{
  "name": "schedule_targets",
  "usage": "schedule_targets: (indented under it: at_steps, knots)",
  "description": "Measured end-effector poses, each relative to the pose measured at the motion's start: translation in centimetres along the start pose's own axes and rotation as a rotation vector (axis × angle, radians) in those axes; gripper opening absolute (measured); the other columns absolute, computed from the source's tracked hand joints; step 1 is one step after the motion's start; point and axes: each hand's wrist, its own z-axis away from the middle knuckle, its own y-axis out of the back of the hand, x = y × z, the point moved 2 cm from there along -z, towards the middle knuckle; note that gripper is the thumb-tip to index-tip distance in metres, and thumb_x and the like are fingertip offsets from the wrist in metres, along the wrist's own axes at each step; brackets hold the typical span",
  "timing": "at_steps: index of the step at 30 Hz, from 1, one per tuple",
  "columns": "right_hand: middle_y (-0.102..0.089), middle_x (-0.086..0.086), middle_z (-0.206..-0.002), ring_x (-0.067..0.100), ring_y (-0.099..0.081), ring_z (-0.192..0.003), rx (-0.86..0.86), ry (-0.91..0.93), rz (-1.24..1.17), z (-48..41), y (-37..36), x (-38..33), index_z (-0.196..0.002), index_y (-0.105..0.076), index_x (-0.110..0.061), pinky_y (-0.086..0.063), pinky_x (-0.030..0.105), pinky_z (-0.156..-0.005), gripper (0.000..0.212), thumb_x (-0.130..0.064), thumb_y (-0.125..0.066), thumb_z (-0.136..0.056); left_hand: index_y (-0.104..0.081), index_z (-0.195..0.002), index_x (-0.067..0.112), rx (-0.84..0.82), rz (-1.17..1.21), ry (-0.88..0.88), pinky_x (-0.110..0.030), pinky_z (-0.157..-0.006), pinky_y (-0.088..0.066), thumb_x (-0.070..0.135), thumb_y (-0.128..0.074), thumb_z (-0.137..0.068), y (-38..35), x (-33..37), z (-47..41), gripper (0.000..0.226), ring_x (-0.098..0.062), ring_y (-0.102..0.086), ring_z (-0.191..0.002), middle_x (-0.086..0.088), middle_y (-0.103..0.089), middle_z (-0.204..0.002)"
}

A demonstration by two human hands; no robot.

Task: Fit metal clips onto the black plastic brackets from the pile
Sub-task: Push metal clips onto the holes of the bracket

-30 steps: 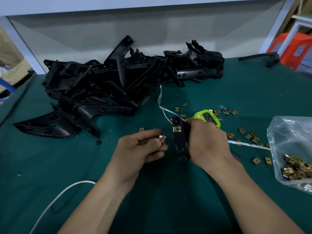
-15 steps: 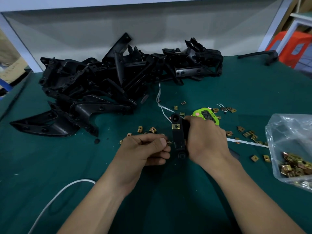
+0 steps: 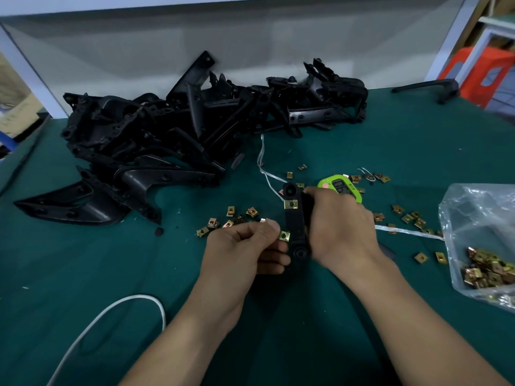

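My right hand (image 3: pixel 338 227) grips a black plastic bracket (image 3: pixel 294 222) upright over the green table. One brass metal clip (image 3: pixel 291 203) sits on the bracket's upper part. My left hand (image 3: pixel 245 247) pinches a second metal clip (image 3: pixel 284 235) between thumb and fingers, touching the bracket's left edge near its lower end. A big pile of black brackets (image 3: pixel 172 140) lies at the back left. Loose clips (image 3: pixel 228 220) are scattered just beyond my left hand.
A clear plastic bag (image 3: pixel 485 235) holding several clips lies at the right edge. A green digital timer (image 3: pixel 341 186) lies behind my right hand, with more loose clips (image 3: pixel 409 217) around it. A white cable (image 3: pixel 111 310) curves at the front left. A white strap (image 3: pixel 407 232) runs to the bag.
My left hand has carried its clip rightward from beside the bracket up against the bracket's left edge. Loose clips beyond that hand have come into view. My right hand keeps hold of the bracket.
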Motion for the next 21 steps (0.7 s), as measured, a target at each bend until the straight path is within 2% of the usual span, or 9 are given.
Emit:
schedule_targets:
  at_steps: [2,5,9,13,16,21]
  knots:
    - [-0.040,-0.008,-0.065,0.033,-0.058,-0.076,0.008,-0.009,0.014,-0.01,-0.10,0.06,-0.102,-0.060,-0.031,-0.034,0.032,-0.066,0.035,-0.008,-0.056,-0.076,-0.075,-0.063,0.015,0.027,-0.001,-0.014,-0.022,-0.049,-0.053,0.024,-0.073,-0.087,-0.04,-0.05,-0.04,0.026,-0.017,-0.066,-0.053,-0.011,-0.070,-0.066]
    - [-0.037,-0.009,-0.062,0.029,-0.045,-0.067,0.016,-0.020,0.024,-0.10,-0.13,0.18,-0.097,-0.058,-0.032,-0.034,0.032,-0.065,0.031,-0.010,-0.058,-0.075,-0.074,-0.065,0.012,0.052,0.016,-0.027,-0.022,-0.049,-0.053,0.018,-0.070,-0.092,0.00,0.03,-0.08,0.028,-0.017,-0.065,-0.052,-0.011,-0.070,-0.066]
    - [-0.051,-0.004,-0.069,0.033,-0.056,-0.073,-0.014,-0.012,0.024,-0.09,-0.25,0.01,-0.095,-0.058,-0.031,-0.035,0.032,-0.065,0.030,-0.009,-0.057,-0.075,-0.076,-0.064,0.014,0.028,0.008,-0.023,-0.021,-0.050,-0.053,0.018,-0.070,-0.092,-0.29,-0.09,0.00,0.029,-0.016,-0.065,-0.052,-0.009,-0.069,-0.065]
    - [-0.037,-0.008,-0.062,0.035,-0.062,-0.080,-0.020,-0.028,0.027,-0.07,-0.14,-0.09,-0.097,-0.059,-0.033,-0.035,0.032,-0.066,0.033,-0.008,-0.056,-0.075,-0.076,-0.063,0.017,0.024,-0.010,-0.030,-0.022,-0.051,-0.053,0.020,-0.070,-0.093,-0.19,-0.16,-0.05,0.030,-0.017,-0.065,-0.053,-0.009,-0.069,-0.066]
    - [-0.035,-0.009,-0.061,0.034,-0.061,-0.078,-0.019,-0.030,0.038,0.00,0.01,-0.19,-0.094,-0.057,-0.034,-0.034,0.031,-0.065,0.032,-0.008,-0.056,-0.074,-0.075,-0.063,0.017,0.043,-0.025,-0.040,-0.022,-0.050,-0.052,0.021,-0.070,-0.093,0.06,-0.22,-0.19,0.031,-0.016,-0.064,-0.053,-0.009,-0.070,-0.067]
    - [-0.036,-0.010,-0.060,0.030,-0.040,-0.065,-0.024,-0.046,0.029,-0.02,0.11,-0.15,-0.096,-0.060,-0.032,-0.034,0.032,-0.064,0.032,-0.008,-0.056,-0.075,-0.077,-0.072,0.010,0.068,-0.035,-0.061,-0.021,-0.050,-0.052,0.019,-0.070,-0.093,0.09,-0.59,-0.26,0.024,-0.016,-0.065,-0.054,-0.009,-0.072,-0.069]
